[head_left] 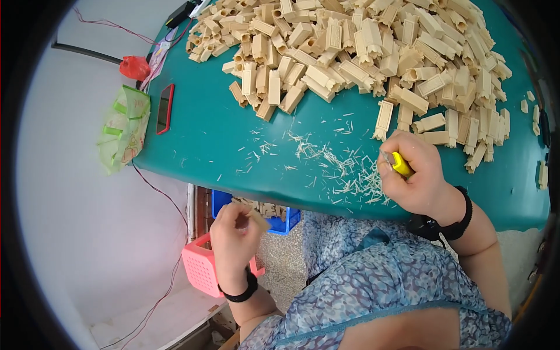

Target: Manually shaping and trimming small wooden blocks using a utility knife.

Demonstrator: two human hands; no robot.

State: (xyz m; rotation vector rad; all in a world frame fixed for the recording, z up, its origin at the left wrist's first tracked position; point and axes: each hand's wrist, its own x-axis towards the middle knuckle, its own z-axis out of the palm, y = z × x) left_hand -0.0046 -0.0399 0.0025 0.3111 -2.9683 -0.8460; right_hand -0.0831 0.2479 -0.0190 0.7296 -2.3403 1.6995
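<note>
My right hand (417, 178) is closed around a yellow-handled craft knife (401, 165), its short blade pointing out past the fingers, over the near part of the table. Out past the table's near edge, above a blue crate (284, 225), my left hand (234, 242) has its fingers curled on a beige plastic piece (259, 220), mostly hidden and slightly blurred. A single beige block-shaped piece (383, 119) lies just beyond my right hand, close to the big pile of similar pieces (350, 52). Thin pale shavings (356, 175) lie scattered to the left of the knife.
The table has a green cover (204, 157). A red-edged phone (165, 109), a green-and-clear plastic bag (123, 128) and a red bag (135, 68) are at the left. A pink plastic stool (201, 268) stands below my left hand. Several small pieces (536, 119) lie at the far right.
</note>
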